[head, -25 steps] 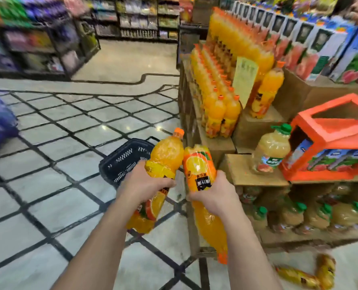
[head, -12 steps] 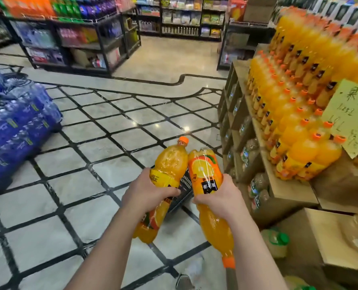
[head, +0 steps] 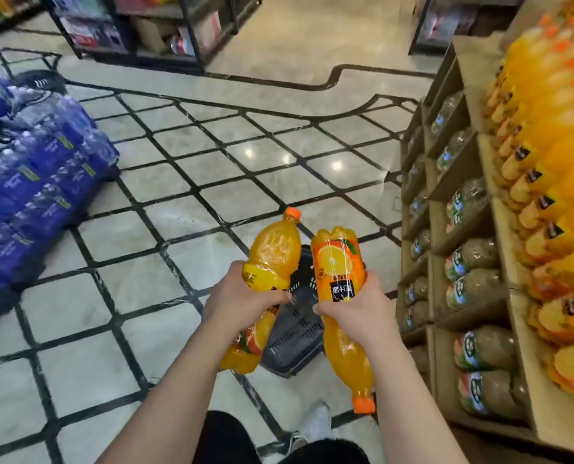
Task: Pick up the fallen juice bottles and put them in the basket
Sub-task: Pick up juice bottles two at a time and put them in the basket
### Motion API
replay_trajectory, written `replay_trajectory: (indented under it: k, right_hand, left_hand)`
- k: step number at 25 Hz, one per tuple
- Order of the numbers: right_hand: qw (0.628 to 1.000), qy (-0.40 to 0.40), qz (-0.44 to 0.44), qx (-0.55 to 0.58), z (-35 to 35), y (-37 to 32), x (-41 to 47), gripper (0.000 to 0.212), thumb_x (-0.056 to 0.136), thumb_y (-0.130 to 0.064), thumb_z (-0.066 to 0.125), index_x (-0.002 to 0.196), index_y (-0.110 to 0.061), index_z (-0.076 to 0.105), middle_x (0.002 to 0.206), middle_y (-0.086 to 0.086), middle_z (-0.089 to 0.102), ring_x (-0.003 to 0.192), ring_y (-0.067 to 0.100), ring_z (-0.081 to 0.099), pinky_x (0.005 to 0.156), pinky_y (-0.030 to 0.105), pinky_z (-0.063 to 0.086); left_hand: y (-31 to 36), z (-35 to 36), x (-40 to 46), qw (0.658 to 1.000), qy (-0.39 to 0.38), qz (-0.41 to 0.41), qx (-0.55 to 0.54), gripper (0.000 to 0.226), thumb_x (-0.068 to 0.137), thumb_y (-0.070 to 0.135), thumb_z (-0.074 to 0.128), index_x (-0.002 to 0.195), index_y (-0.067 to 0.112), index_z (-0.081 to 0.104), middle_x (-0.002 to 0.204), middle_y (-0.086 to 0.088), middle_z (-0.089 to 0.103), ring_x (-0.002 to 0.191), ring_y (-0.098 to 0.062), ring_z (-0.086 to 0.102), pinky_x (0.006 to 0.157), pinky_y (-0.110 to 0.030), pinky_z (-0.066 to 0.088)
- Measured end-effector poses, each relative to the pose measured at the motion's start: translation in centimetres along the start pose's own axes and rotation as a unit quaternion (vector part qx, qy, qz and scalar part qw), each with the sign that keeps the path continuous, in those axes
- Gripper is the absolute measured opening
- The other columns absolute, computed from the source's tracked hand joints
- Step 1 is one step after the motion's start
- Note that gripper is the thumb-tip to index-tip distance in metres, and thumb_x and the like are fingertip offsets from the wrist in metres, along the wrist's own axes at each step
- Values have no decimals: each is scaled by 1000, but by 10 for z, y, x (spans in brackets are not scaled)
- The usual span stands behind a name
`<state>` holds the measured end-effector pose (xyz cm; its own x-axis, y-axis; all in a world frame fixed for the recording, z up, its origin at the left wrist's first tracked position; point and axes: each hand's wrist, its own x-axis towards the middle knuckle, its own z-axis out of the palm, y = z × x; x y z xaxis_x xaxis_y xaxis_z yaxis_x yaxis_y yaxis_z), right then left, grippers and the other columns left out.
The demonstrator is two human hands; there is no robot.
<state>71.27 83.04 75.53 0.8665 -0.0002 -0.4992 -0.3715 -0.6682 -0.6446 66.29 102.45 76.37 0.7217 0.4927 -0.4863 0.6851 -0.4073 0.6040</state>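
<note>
My left hand [head: 242,301] grips an orange juice bottle [head: 272,252] around its middle, orange cap pointing up and away. My right hand [head: 356,309] grips a second orange juice bottle [head: 337,262] upside down, its cap low near my right forearm. Both bottles hang above a dark plastic basket [head: 292,336] that stands on the tiled floor just below and between my hands. The bottles hide most of the basket's rim, and I cannot see what lies inside it.
A wooden display shelf [head: 480,229] full of orange and pale juice bottles runs along the right. Blue shrink-wrapped water packs [head: 34,182] are stacked on the floor at left. Dark metal shelving [head: 151,31] stands at the back. My shoe [head: 312,426] is on the floor near the basket.
The view has swung left and down, away from the fallen bottles. The basket has come directly under my hands. Both hands kept their grips on the bottles.
</note>
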Motion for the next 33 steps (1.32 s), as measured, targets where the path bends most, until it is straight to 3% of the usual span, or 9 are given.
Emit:
replay_trajectory:
  k: [6, 10, 13, 18, 23, 25, 28, 30, 33]
  right_hand:
    - [995, 10, 91, 38, 58, 1, 118, 103, 58, -45, 93, 139, -20, 35, 119, 4, 61, 109, 31, 62, 90, 49, 54]
    - [982, 27, 176, 67, 125, 28, 200, 105, 56, -47, 93, 138, -18, 34, 118, 7, 61, 107, 33, 63, 90, 52, 55]
    - [965, 37, 237, 105, 187, 71, 265, 92, 63, -42, 93, 131, -19, 36, 108, 3, 60, 98, 29, 61, 84, 43, 53]
    - [933, 49, 317, 166, 285, 162, 349, 93, 66, -41, 92, 138, -16, 39, 106, 0, 56, 92, 26, 55, 76, 37, 45]
    - [904, 33, 391, 170, 386, 261, 418, 95, 72, -43, 89, 141, -13, 32, 114, 6, 53, 91, 29, 52, 73, 38, 42]
    - [900, 25, 405, 155, 425, 292, 440, 97, 74, -43, 88, 144, -11, 29, 121, 10, 54, 97, 33, 56, 74, 37, 41]
    - [904, 21, 411, 117, 481, 336, 472, 106, 74, -44, 86, 151, -9, 22, 140, 15, 53, 126, 36, 55, 83, 37, 43]
    - [908, 28, 407, 97, 510, 360, 491, 110, 72, -46, 87, 153, -10, 20, 144, 17, 50, 131, 38, 53, 96, 42, 46]
    - [907, 38, 411, 81, 539, 384, 511, 110, 72, -44, 88, 152, -12, 20, 146, 18, 47, 131, 40, 51, 99, 45, 45]
  left_hand:
    - [0, 40, 137, 997, -54, -13, 54, 95, 56, 66, 88, 134, 32, 47, 115, 3, 61, 105, -26, 62, 88, -43, 54]
    - [-26, 87, 243, 984, -130, 1, 122, 96, 57, 67, 87, 136, 32, 45, 120, 3, 63, 112, -28, 63, 89, -41, 52]
    - [-65, 136, 327, 971, -178, 6, 158, 95, 61, 64, 88, 139, 33, 44, 112, 9, 55, 113, -26, 61, 84, -36, 45]
    - [-149, 232, 434, 958, -211, 8, 195, 102, 43, 73, 85, 131, 35, 51, 118, 7, 66, 108, -23, 65, 94, -45, 54]
    - [-248, 335, 506, 938, -249, -43, 236, 97, 59, 62, 88, 138, 21, 48, 124, -3, 60, 108, -26, 58, 84, -37, 46]
    - [-287, 372, 525, 930, -255, -56, 257, 101, 60, 62, 87, 141, 18, 46, 129, -5, 59, 114, -28, 58, 85, -37, 47]
    - [-343, 423, 555, 922, -253, -74, 282, 109, 61, 63, 87, 147, 16, 40, 138, -11, 56, 126, -34, 55, 94, -38, 49]
    - [-368, 448, 576, 919, -250, -81, 295, 109, 61, 61, 88, 147, 15, 38, 140, -14, 56, 128, -36, 55, 102, -43, 49]
    - [-390, 472, 600, 905, -241, -65, 345, 107, 69, 53, 89, 150, 15, 29, 142, -17, 54, 130, -39, 53, 104, -47, 48]
